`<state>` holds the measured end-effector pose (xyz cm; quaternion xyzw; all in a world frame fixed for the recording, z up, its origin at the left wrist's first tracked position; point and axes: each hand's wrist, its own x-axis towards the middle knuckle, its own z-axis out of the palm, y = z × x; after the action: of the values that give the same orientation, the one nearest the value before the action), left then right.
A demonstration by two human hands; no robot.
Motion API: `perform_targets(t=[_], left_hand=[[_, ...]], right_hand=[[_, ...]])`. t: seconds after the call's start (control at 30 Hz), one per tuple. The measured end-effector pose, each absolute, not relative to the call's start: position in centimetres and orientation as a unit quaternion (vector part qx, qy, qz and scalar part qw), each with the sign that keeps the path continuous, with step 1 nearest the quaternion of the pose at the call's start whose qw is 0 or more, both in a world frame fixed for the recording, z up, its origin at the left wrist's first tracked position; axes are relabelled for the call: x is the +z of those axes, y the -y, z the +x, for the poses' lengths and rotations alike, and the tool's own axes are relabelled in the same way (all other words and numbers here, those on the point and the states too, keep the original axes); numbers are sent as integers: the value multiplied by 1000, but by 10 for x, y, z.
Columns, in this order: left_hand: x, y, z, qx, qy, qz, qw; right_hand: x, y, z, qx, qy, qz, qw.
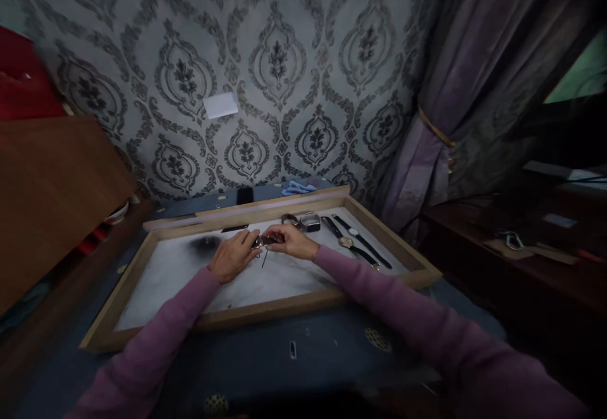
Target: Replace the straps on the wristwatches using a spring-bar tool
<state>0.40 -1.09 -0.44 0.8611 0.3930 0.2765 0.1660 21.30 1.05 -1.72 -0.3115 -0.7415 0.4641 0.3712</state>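
Over the middle of a wood-framed tray (279, 302) with a white floor, both my hands grip one wristwatch (268, 240) with a dark brown strap. My left hand (233, 258) closes around the watch's case end, hiding most of the case. Fingers of my right hand (294, 242) pinch the strap. A thin dark stick-like piece (264, 259) shows just below the strap; whether it is held or lying there I cannot tell. To the right lie watches with dark straps, one gold-faced (346, 242) and one white-faced (353, 233). Behind my right hand stands a silver watch (310, 222) beside a brown band (289, 220).
A dark flat object (245, 196) and blue cloth-like item (298, 188) lie behind the tray. In front, a small rectangular piece (293, 350) rests on the blue tablecloth (332, 378). A wooden cabinet (57, 185) stands left; a dark table (535, 267) stands right, near the curtain (427, 147).
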Motion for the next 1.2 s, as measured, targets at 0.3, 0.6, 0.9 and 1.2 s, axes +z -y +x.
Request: perform_targets(t=[0.3,0.6,0.9,1.2], left_hand=[[-10,4,2,266,-376,789,406],[-15,0,1,267,-360,718,533],[-16,-5,-2,284,-377,705,529],[-23,-6,-6,247,-411,687,546]], right_hand=[[-22,-9,210,466,771,-288,324],[-25,-13,215,485,771,-278,305],[-36,-16,211,428,782,-342,297],[-45,-30,218,351,754,-460,310]])
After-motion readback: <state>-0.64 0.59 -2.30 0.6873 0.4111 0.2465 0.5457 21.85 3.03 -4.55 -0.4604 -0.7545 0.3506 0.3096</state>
